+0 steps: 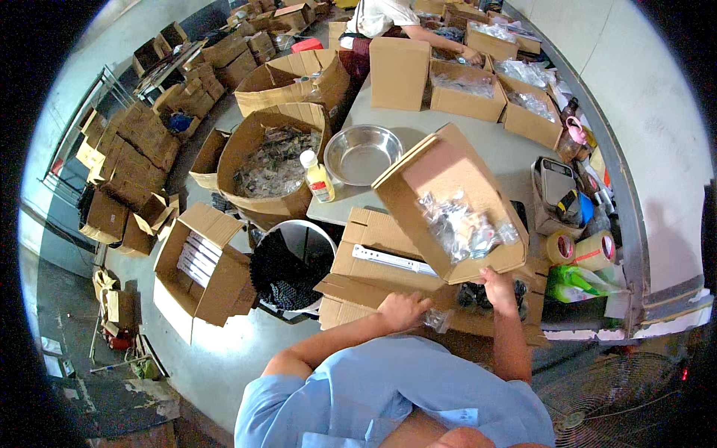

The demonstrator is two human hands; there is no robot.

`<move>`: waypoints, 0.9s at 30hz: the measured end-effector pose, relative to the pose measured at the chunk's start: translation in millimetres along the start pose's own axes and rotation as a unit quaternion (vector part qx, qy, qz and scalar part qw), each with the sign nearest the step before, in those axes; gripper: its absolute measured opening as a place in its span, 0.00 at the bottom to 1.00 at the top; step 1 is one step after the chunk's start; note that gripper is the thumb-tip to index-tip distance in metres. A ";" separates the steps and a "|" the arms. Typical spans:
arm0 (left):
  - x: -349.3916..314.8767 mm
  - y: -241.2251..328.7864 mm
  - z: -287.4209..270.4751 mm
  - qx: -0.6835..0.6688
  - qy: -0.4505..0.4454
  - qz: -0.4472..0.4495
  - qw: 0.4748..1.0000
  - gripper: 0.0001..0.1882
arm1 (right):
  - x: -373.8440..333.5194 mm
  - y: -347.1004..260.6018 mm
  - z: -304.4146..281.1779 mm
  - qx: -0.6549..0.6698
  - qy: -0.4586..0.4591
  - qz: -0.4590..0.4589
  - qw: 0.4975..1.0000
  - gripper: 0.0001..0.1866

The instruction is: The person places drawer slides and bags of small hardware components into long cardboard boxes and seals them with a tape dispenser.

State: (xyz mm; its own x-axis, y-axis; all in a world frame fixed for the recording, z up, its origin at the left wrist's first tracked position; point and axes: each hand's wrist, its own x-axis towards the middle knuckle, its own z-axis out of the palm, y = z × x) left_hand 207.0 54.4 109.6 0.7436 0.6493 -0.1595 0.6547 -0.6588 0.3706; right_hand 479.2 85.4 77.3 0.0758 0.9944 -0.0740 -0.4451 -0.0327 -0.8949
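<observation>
My right hand (501, 290) grips the near edge of a shallow cardboard box (437, 160), which is tilted above the table. Small clear plastic bags (467, 230) with parts too small to name lie bunched at its lower end. Closer to my body, my left hand (404, 310) is closed, with a small clear plastic bag (437, 321) at its fingers. Beyond that hand, a silver metal drawer slide (394, 259) rests on an open cardboard carton (351, 282). Dark bagged items (473, 296) show partly under the tilted box, by my right hand.
A steel bowl (364, 154) and a white-capped bottle (319, 178) stand on the grey table (418, 128). To the left are a bin of black parts (297, 261) and large cartons (272, 164). Tape rolls (594, 252) and a scale (556, 181) sit right; another person (381, 19) works at the far end.
</observation>
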 end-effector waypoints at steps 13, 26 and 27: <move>-7.6 -1.5 16.8 0.055 0.127 0.019 0.990 0.19 | -29.8 26.1 0.2 -0.496 -0.131 -0.197 0.836 0.17; -15.2 -7.7 12.9 0.012 0.099 -0.003 0.995 0.27 | -20.5 -61.1 -11.8 -0.567 -0.044 -0.032 0.822 0.29; -16.5 -7.2 10.8 -0.005 0.100 -0.006 0.995 0.27 | -14.2 -60.4 -10.4 -0.597 -0.042 0.010 0.801 0.33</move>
State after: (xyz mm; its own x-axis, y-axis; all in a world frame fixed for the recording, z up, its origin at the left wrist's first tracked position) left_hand 191.5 44.4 99.6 0.6926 0.7211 0.0212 0.6621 -0.6470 0.3782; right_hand 514.3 72.2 127.8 -0.0037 0.9941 -0.1087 0.7288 -0.0717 -0.6810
